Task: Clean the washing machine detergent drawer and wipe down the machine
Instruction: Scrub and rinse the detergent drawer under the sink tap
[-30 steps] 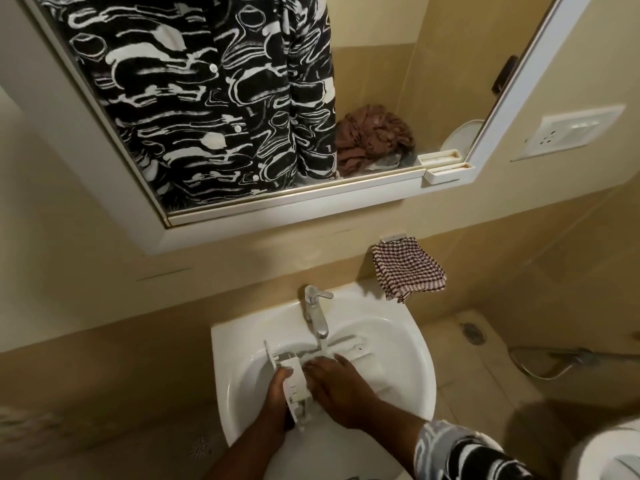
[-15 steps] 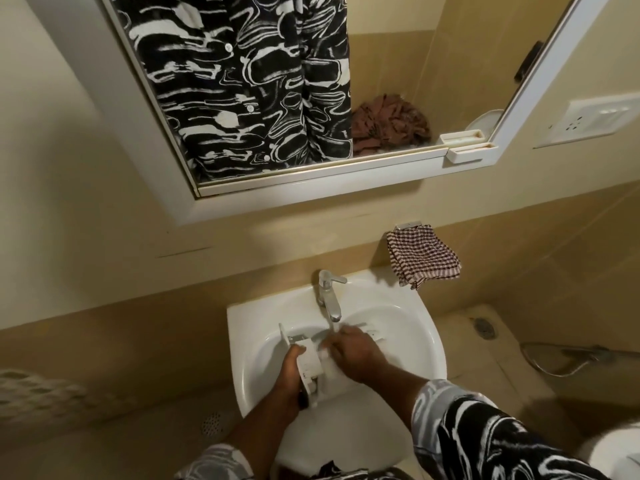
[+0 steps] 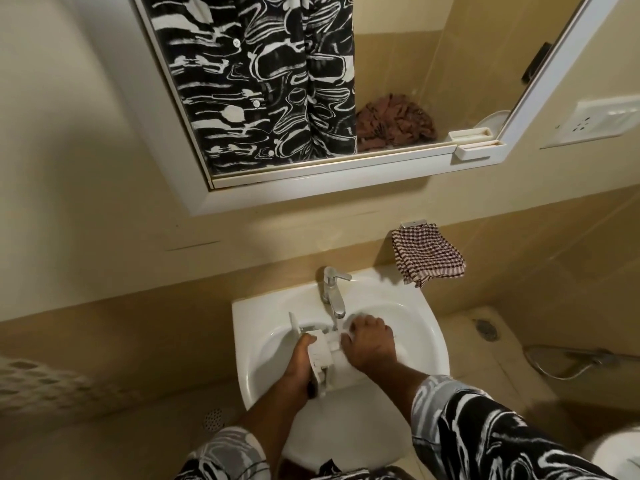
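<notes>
I find the drawer (image 3: 322, 355) held in the sink (image 3: 242, 310) below the tap (image 3: 329, 285), my left hand (image 3: 298, 365) gripping its side and my right hand (image 3: 372, 346) on it, grip unclear; I judge scrubbing underway, with the machine wipe-down outstanding.

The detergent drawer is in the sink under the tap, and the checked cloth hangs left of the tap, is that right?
Not quite. The head view shows the checked cloth hanging right of the tap, not left. The detergent drawer is indeed in the sink under the tap.
</notes>
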